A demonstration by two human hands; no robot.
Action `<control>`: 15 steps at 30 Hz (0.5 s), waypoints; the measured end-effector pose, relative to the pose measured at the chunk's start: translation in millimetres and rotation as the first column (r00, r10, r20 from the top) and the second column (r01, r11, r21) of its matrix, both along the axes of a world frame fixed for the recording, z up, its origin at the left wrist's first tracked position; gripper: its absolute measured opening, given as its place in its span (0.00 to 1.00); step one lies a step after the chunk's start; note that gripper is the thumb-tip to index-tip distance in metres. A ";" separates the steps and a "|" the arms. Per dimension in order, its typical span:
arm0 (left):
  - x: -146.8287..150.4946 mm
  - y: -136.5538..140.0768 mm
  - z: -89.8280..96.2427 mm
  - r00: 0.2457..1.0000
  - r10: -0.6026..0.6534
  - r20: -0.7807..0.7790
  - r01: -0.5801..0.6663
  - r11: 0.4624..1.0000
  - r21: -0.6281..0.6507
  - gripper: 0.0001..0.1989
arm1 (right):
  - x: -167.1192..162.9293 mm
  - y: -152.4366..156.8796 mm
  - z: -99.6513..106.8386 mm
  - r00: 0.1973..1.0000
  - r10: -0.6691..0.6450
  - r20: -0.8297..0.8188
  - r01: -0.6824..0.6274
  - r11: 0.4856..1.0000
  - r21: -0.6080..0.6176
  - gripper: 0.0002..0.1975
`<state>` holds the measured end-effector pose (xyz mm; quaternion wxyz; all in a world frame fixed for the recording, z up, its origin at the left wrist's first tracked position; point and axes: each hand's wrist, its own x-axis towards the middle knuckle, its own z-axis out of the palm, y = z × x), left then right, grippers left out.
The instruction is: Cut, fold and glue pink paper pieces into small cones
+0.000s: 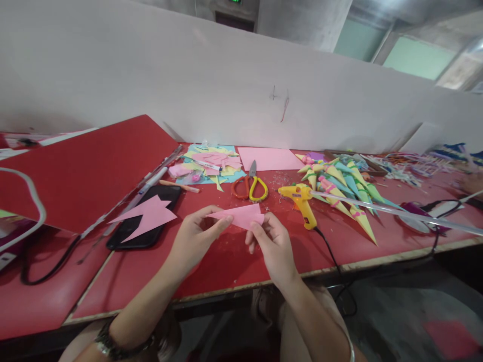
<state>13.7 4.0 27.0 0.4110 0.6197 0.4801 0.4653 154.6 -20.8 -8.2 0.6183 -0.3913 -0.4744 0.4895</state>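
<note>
Between my two hands is a small piece of pink paper [243, 215], tapering to a point at its left and wider at its right. My left hand [198, 234] pinches its left part between thumb and fingers. At the wider end, my right hand [269, 241] grips the edge with thumb and fingertips. Just beyond the paper lie scissors [257, 190] with one red and one yellow handle. To the right of my right hand rests a yellow glue gun [302, 201] with a long clear glue stick in it. Cut pink paper [153, 213] lies on a black phone [166, 231] at left.
Several paper cones [345, 183] in yellow, blue and green are piled at the right. Coloured paper scraps [211, 163] and a pink sheet [269, 159] lie at the back. A red board [98, 171] leans at left. The glue gun's cord [332, 251] hangs over the table edge.
</note>
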 end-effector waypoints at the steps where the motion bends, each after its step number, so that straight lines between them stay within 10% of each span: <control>1: -0.1 -0.3 0.6 1.000 0.019 -0.011 -0.019 1.000 0.005 0.09 | 0.0 0.0 0.2 1.000 -0.001 0.001 0.001 1.000 -0.001 0.09; 15: -4.4 3.4 4.5 0.990 0.139 -0.037 -0.137 0.989 0.048 0.10 | 0.1 -0.2 2.9 1.000 -0.019 0.025 0.019 1.000 -0.003 0.10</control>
